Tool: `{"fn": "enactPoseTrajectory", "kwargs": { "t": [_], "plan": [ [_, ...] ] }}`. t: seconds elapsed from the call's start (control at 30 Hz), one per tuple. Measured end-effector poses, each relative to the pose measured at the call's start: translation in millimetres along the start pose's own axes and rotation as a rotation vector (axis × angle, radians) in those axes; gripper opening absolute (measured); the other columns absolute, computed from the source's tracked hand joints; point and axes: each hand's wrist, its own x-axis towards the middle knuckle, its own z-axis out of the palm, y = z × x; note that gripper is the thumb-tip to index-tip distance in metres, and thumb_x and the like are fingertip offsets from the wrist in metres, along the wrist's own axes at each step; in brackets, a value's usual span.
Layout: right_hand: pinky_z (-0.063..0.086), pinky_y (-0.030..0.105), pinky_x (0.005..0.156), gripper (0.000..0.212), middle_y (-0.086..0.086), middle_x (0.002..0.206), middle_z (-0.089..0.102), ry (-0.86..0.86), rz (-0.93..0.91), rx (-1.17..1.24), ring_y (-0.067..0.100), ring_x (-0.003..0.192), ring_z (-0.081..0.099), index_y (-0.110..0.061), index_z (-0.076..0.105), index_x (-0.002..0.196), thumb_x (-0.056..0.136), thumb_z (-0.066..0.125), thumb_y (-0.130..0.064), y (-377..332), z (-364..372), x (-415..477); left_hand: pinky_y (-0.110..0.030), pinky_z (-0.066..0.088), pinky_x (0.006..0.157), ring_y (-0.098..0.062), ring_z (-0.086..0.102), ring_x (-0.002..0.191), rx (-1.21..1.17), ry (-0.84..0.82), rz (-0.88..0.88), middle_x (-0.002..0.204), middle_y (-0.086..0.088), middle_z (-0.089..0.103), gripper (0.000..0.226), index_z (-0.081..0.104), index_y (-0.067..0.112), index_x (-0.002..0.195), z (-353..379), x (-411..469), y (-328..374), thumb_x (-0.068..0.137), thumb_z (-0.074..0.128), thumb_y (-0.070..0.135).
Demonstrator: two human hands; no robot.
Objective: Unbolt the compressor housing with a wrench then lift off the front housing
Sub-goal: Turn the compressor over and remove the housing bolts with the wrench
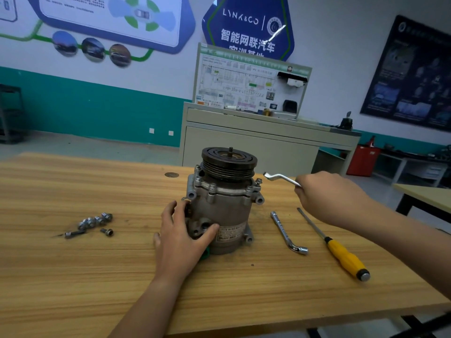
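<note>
Compressor (224,208) stands near the middle of the wooden worktop (97,276), with loose things on both sides. To its left lies a small cluster of loose bolts (95,222), well apart from it. To its right lie a bent socket wrench (285,230) and, beyond that, a screwdriver (341,252) with a yellow handle. Both lie flat, roughly side by side, with their shafts running away from the person. Behind the worktop stand a grey cabinet (256,147) with a display board (249,86) on top and a red bin (362,161) further right.

The compressor is upright, its long axis vertical. The dark grooved pulley (229,159) is at the top, with a short shaft stub pointing up. Its label faces the person, low on the body. Several bolts (212,186) stand in the flange below the pulley.

The left hand (180,240) grips the lower left of the body, its fingers spread round the side and its thumb laid across the front beside the label. It hides part of that side. The right hand (327,196) is closed around the handle of a wrench (280,178), held in the air to the right. The wrench's head is just beside the flange bolt on the right edge.
</note>
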Motion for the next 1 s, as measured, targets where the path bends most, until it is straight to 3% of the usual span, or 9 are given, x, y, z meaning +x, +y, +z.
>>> {"fn": "enactPoseTrajectory", "kwargs": {
  "t": [0.13,0.23,0.33,0.67,0.73,0.8,0.87,0.93,1.0],
  "plan": [
    [0.029,0.020,0.045,0.010,-0.001,0.064,0.039,-0.063,-0.042,-0.112,0.009,0.054,0.038,-0.014,0.051,0.097,0.095,0.041,-0.014,-15,-10,5,-0.056,0.028,0.107,-0.020,0.031,0.133,-0.003,-0.001,0.001,0.148,0.001,0.023,0.085,0.032,0.025,0.140,-1,0,0,0.069,0.066,0.058],
    [0.039,0.024,0.052,0.020,0.001,0.063,0.032,-0.070,-0.151,-0.272,0.014,0.059,0.042,-0.007,0.051,0.112,0.093,0.045,-0.006,-27,-15,3,-0.056,0.028,0.107,-0.020,0.031,0.133,-0.004,0.001,-0.003,0.148,0.000,0.024,0.085,0.033,0.025,0.140,-1,-1,0,0.069,0.066,0.058],
    [0.032,0.023,0.042,0.022,0.003,0.061,0.028,-0.070,-0.252,-0.434,0.015,0.051,0.035,0.000,0.045,0.115,0.094,0.045,-0.007,-25,-12,2,-0.054,0.026,0.108,-0.020,0.031,0.133,0.011,0.006,-0.010,0.148,0.000,0.024,0.084,0.035,0.027,0.138,0,0,0,0.068,0.066,0.059],
    [0.027,0.022,0.041,0.014,-0.004,0.064,0.043,-0.078,-0.301,-0.526,0.010,0.051,0.040,-0.010,0.051,0.104,0.094,0.042,-0.009,9,2,55,-0.052,0.022,0.108,-0.021,0.030,0.134,0.029,0.005,-0.024,0.148,0.002,0.023,0.087,0.033,0.029,0.139,1,1,-3,0.065,0.063,0.064],
    [0.035,0.024,0.049,0.018,0.000,0.075,0.049,-0.069,-0.297,-0.487,0.015,0.061,0.046,-0.011,0.054,0.105,0.093,0.042,-0.006,3,5,74,-0.053,0.020,0.108,-0.019,0.029,0.135,0.044,0.009,-0.028,0.148,0.004,0.022,0.088,0.033,0.029,0.139,2,2,-4,0.064,0.061,0.066],
    [0.045,0.031,0.074,0.023,0.002,0.090,0.059,-0.025,-0.337,-0.430,0.019,0.077,0.055,-0.011,0.053,0.111,0.092,0.042,-0.004,-5,9,90,-0.055,0.020,0.109,-0.018,0.028,0.136,0.050,0.005,-0.036,0.148,0.005,0.021,0.089,0.032,0.029,0.139,3,3,-4,0.063,0.059,0.067],
    [0.031,0.042,0.106,0.030,0.002,0.104,0.065,0.039,-0.384,-0.410,0.021,0.093,0.061,-0.013,0.051,0.121,0.092,0.044,-0.005,-8,10,102,-0.056,0.019,0.110,-0.018,0.027,0.136,0.053,0.003,-0.038,0.149,0.005,0.020,0.090,0.031,0.029,0.140,3,3,-4,0.064,0.060,0.068],
    [0.021,0.044,0.111,0.029,0.001,0.102,0.067,0.105,-0.389,-0.412,0.019,0.093,0.063,-0.014,0.050,0.122,0.093,0.046,-0.009,-1,7,105,-0.057,0.018,0.110,-0.018,0.027,0.136,0.057,0.002,-0.039,0.149,0.006,0.019,0.092,0.030,0.028,0.141,3,3,-4,0.064,0.060,0.068],
    [0.042,0.039,0.095,0.021,-0.001,0.087,0.063,0.163,-0.309,-0.300,0.018,0.077,0.061,-0.012,0.050,0.115,0.096,0.042,-0.011,15,1,98,-0.057,0.018,0.110,-0.018,0.028,0.135,0.063,-0.002,-0.045,0.149,0.006,0.020,0.091,0.030,0.028,0.141,3,4,-4,0.064,0.060,0.067]
  ]
}}
